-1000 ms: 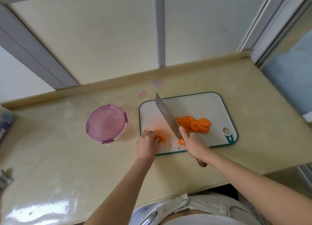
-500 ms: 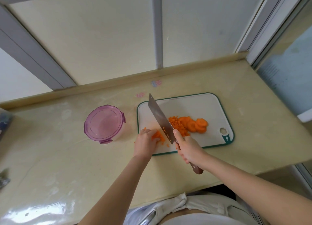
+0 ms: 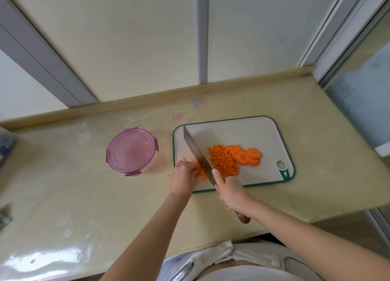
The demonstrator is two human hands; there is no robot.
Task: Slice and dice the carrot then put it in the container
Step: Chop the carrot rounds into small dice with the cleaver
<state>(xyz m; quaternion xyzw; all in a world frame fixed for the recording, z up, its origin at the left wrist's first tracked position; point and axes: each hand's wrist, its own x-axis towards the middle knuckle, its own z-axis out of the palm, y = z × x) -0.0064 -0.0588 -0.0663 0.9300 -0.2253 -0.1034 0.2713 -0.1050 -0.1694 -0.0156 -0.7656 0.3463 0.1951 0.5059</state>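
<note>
Shifted left since a second ago, the knife (image 3: 196, 152) now stands clear of the carrot slices (image 3: 244, 155), with a diced heap exposed on its right. Left of the cutting board (image 3: 232, 130), the purple-lidded container (image 3: 132, 152) sits closed. At the board's near-left corner, the left hand (image 3: 182, 178) curls its fingers over a few carrot strips (image 3: 199, 171), pinning them down. The blade crosses the board diagonally just beside those fingers, its wooden handle gripped in the right hand (image 3: 232, 193) at the board's near edge. Diced carrot (image 3: 222, 160) lies mid-board, touching the overlapping slices.
</note>
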